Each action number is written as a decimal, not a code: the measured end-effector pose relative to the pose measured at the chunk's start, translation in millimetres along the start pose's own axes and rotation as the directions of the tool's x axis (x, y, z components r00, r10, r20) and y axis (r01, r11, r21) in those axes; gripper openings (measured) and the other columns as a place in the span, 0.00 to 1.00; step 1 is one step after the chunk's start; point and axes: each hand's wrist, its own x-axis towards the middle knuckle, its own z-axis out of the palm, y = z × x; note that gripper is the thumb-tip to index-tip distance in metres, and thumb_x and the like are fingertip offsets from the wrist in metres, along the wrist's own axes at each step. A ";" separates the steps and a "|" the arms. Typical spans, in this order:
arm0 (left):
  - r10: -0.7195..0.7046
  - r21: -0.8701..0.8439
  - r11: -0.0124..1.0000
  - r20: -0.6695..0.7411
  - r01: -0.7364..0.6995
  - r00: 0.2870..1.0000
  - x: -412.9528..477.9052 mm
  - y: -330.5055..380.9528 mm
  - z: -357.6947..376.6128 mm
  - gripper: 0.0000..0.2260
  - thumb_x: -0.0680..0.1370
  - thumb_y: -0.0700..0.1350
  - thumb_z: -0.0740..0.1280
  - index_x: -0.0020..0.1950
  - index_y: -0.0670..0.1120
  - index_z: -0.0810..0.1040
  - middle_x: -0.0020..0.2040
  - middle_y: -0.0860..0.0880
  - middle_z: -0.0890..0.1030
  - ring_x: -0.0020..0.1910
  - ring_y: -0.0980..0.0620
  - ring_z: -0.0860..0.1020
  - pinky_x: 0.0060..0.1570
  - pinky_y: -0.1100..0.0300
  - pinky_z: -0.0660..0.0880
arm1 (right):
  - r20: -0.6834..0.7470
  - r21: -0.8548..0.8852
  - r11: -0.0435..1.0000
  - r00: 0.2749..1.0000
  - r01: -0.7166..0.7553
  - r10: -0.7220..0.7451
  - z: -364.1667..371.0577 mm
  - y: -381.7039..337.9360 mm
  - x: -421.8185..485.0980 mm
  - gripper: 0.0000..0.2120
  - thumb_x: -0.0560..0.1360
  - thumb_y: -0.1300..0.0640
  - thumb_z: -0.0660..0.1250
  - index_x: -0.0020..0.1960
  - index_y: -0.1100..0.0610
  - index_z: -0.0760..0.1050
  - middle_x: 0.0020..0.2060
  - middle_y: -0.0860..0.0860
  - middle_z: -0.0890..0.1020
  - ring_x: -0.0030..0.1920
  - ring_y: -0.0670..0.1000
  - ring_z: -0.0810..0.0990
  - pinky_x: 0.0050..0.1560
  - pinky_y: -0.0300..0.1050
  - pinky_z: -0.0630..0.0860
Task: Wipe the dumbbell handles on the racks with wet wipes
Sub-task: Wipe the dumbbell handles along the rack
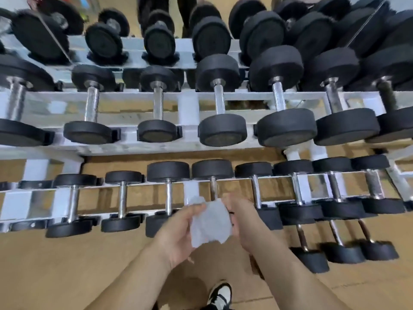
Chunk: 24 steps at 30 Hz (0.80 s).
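Observation:
A pale wet wipe (209,222) is spread between my two hands, low in the middle of the view. My left hand (178,231) pinches its left edge and my right hand (242,224) grips its right edge. Both hands hover in front of the lower rack (192,189), just below the chrome handle of a small black dumbbell (213,186). The front head of that dumbbell is hidden behind the wipe and my hands. The upper rack (187,108) holds several larger black dumbbells (220,101) with chrome handles.
A mirror behind the upper rack reflects the dumbbells. Three dumbbells (339,242) lie on the wooden floor at the lower right, beside the rack. My shoe (220,294) shows at the bottom, with open floor to its left.

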 end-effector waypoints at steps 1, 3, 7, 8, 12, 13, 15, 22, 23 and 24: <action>0.021 -0.014 1.000 -0.017 -0.022 1.000 8.6 -2.4 -1.9 0.24 0.78 0.44 0.73 0.73 0.40 0.75 0.68 0.35 0.79 0.69 0.33 0.76 0.70 0.39 0.71 | 0.049 -0.022 0.998 0.997 -0.060 0.061 -1.9 -1.6 10.4 0.08 0.78 0.62 0.64 0.54 0.56 0.79 0.40 0.58 0.83 0.43 0.58 0.82 0.44 0.52 0.83; 0.067 -0.015 0.998 -0.055 -0.068 0.996 18.7 -0.3 -10.2 0.22 0.79 0.45 0.70 0.72 0.40 0.75 0.67 0.36 0.80 0.68 0.36 0.78 0.68 0.42 0.72 | 0.109 -0.054 0.997 0.992 -0.062 0.068 -0.4 2.6 30.5 0.14 0.74 0.66 0.62 0.54 0.53 0.78 0.39 0.55 0.82 0.40 0.56 0.81 0.38 0.49 0.83; 0.140 0.104 0.987 -0.223 -0.119 0.965 45.6 13.5 -58.6 0.16 0.82 0.47 0.67 0.66 0.40 0.80 0.61 0.38 0.84 0.64 0.38 0.81 0.69 0.43 0.71 | 0.091 -0.146 0.987 0.994 0.073 -0.060 30.6 26.7 76.0 0.23 0.71 0.69 0.66 0.61 0.50 0.78 0.54 0.57 0.81 0.54 0.60 0.83 0.54 0.57 0.83; 0.174 0.139 0.980 -0.252 -0.142 0.952 55.5 19.2 -73.8 0.16 0.81 0.47 0.68 0.66 0.40 0.81 0.61 0.38 0.84 0.63 0.38 0.81 0.69 0.42 0.72 | 0.098 -0.144 0.984 0.991 0.104 -0.090 42.4 31.2 93.8 0.22 0.71 0.69 0.68 0.60 0.50 0.79 0.54 0.57 0.82 0.51 0.59 0.84 0.50 0.54 0.84; 0.380 0.251 0.920 -0.386 -0.301 0.841 101.3 43.5 -132.9 0.10 0.78 0.42 0.72 0.56 0.38 0.83 0.52 0.37 0.86 0.47 0.40 0.86 0.50 0.47 0.81 | 0.164 -0.231 0.942 0.964 0.242 -0.208 97.4 53.8 184.3 0.13 0.75 0.61 0.74 0.56 0.52 0.77 0.46 0.57 0.81 0.36 0.54 0.77 0.26 0.41 0.69; 0.445 0.300 0.891 -0.425 -0.341 0.788 111.4 50.5 -142.5 0.06 0.78 0.41 0.72 0.52 0.40 0.83 0.48 0.39 0.87 0.42 0.43 0.85 0.43 0.51 0.81 | 0.179 -0.280 0.915 0.953 0.289 -0.246 107.6 58.4 205.8 0.12 0.75 0.59 0.75 0.55 0.51 0.76 0.46 0.56 0.81 0.35 0.53 0.76 0.25 0.41 0.69; 0.579 0.418 0.811 -0.473 -0.410 0.664 137.4 59.2 -168.3 0.03 0.77 0.43 0.74 0.49 0.45 0.82 0.45 0.41 0.87 0.38 0.46 0.85 0.39 0.53 0.79 | 0.218 -0.347 0.861 0.925 0.371 -0.311 126.0 69.6 248.3 0.09 0.75 0.56 0.76 0.52 0.54 0.78 0.43 0.55 0.82 0.29 0.49 0.76 0.22 0.38 0.70; 0.919 0.844 0.340 -0.206 -0.415 0.335 227.5 38.0 -223.1 0.13 0.75 0.50 0.73 0.41 0.43 0.74 0.32 0.49 0.74 0.30 0.54 0.71 0.33 0.58 0.70 | 0.157 -0.300 0.678 0.736 0.671 -0.659 142.1 100.0 332.0 0.17 0.71 0.62 0.75 0.30 0.58 0.69 0.32 0.67 0.78 0.31 0.52 0.73 0.35 0.46 0.72; 0.907 0.890 0.270 -0.107 -0.367 0.407 244.1 29.7 -225.1 0.13 0.75 0.49 0.74 0.40 0.43 0.74 0.33 0.50 0.74 0.30 0.54 0.70 0.32 0.58 0.69 | 0.152 -0.277 0.669 0.719 0.689 -0.678 143.7 103.5 333.0 0.17 0.72 0.61 0.75 0.30 0.60 0.70 0.30 0.64 0.78 0.31 0.51 0.73 0.35 0.45 0.73; 0.870 0.915 0.215 -0.020 -0.341 0.493 258.3 23.7 -226.1 0.13 0.75 0.48 0.74 0.39 0.43 0.75 0.36 0.49 0.74 0.31 0.56 0.70 0.33 0.58 0.69 | 0.147 -0.260 0.667 0.711 0.699 -0.688 145.7 106.0 332.9 0.18 0.72 0.59 0.76 0.30 0.60 0.70 0.28 0.61 0.77 0.30 0.50 0.73 0.34 0.43 0.73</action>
